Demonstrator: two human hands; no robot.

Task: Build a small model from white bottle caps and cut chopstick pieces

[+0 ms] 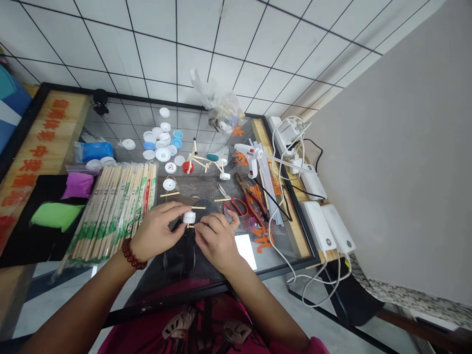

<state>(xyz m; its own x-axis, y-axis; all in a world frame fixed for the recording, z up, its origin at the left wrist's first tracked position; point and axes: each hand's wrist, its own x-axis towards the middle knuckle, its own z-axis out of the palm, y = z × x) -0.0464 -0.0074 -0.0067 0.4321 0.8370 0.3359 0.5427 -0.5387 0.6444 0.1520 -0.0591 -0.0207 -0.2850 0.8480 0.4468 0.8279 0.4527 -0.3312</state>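
Note:
My left hand (159, 230), with a beaded bracelet at the wrist, pinches a small white bottle cap piece (189, 218) between thumb and fingers; it looks like two caps stacked together. My right hand (218, 239) has its fingers closed around the end of a short wooden stick (191, 226) just under the caps. How far the stick runs into the fingers is hidden. Beyond the hands lie another cut stick (198, 208) and red-handled scissors (236, 206). Farther back stands a small stick model (202, 162) with bottle caps at its ends.
Bundled wrapped chopsticks (110, 211) lie at left, near purple clay (78, 185) and green clay (56, 216). Loose bottle caps (162, 155) are scattered behind. Pliers (250, 196), a glue gun (250, 156) and glue sticks (271, 189) lie right, beside white cables and power strips (285, 135).

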